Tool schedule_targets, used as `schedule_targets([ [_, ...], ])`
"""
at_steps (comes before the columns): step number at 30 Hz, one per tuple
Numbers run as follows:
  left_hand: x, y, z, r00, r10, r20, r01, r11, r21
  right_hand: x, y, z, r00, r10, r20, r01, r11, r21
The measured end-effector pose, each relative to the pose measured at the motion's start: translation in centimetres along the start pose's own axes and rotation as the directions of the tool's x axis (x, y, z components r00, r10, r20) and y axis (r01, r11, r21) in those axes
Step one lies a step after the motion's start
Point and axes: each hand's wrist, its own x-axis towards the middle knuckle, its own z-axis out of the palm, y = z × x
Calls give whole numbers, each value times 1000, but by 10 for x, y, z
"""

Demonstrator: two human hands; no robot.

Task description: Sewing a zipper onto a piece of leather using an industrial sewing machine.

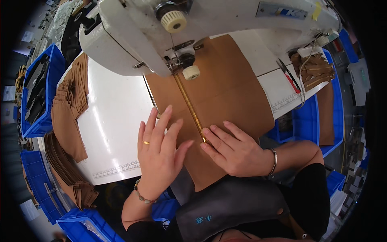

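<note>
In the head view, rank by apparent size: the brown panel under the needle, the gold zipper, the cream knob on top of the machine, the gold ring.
1. brown panel
2. gold zipper
3. cream knob
4. gold ring

The fisheye view may skew the middle two.

Both hands lie flat, palms down — left hand (159, 151) spread, right hand (234, 151) angled inward.

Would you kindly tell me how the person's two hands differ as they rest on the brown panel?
The left hand lies flat with fingers spread, wearing a gold ring; the right hand has fingertips at the gold zipper and no visible ring. Both press the brown panel and have a bracelet at the wrist.
</note>
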Motion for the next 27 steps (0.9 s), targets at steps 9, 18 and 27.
schedule_targets([
  [9,-2,-6,24,971,40,235,-43,999,10,24,54,-4,993,-61,105,22,940,341],
  [18,-1,-6,26,981,24,191,7,987,-158,40,67,2,988,0,153,-28,983,181],
  [27,7,0,18,962,64,267,-71,997,17,46,67,-4,972,-16,236,-21,988,155],
])
